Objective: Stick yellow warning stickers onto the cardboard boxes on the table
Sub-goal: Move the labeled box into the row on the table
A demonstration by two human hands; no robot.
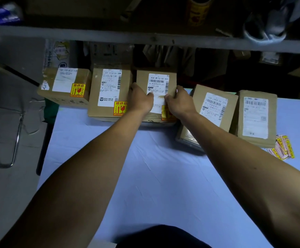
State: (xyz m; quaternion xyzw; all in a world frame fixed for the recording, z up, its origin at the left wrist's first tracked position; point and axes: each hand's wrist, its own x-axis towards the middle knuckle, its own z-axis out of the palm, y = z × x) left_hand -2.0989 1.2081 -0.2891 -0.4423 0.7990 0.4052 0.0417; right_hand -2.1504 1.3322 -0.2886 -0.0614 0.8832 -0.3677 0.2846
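Note:
Several cardboard boxes with white shipping labels stand in a row at the far edge of the table [154,176]. The middle box [156,76] is gripped on both sides: my left hand [139,99] holds its left edge and my right hand [179,102] its right edge. A yellow warning sticker [164,112] shows on its lower right, partly hidden by my right hand. The far left box [65,83] and the second box [108,92] each carry a yellow sticker [77,90] [119,108]. The two right boxes [215,106] [255,117] show none. Loose yellow stickers [282,146] lie at the right.
The table has a pale blue cover. A shelf edge [145,37] runs across above the boxes, with a yellow roll [198,10] and dark clutter on top. A folded metal chair frame [11,136] stands on the left floor. More cartons sit behind the row.

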